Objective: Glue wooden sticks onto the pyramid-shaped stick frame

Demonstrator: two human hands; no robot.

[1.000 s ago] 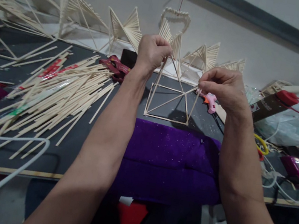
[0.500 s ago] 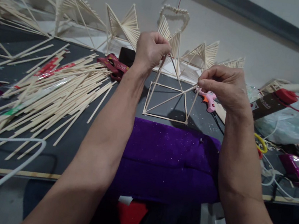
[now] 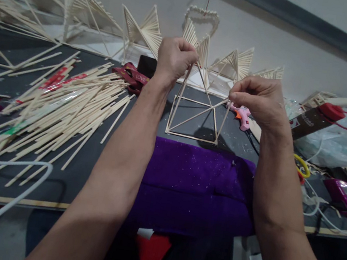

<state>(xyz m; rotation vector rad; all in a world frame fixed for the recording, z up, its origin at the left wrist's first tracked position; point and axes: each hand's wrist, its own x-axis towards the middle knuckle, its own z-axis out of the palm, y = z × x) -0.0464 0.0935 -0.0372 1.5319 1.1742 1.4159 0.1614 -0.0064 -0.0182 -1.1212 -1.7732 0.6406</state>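
Grey tabletop (image 3: pixel 135 119) beneath a stick frame (image 3: pixel 192 137), fingers (image 3: pixel 232 96) pinching its corners.

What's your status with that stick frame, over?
Left hand pinching one raised corner of stick frame; right hand pinching another. Pink glue gun close by, purple cloth in front.

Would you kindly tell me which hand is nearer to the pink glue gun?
The right hand: in the view it is just above the pink glue gun, while the left hand is farther off to the gun's left, at the top of the stick frame.
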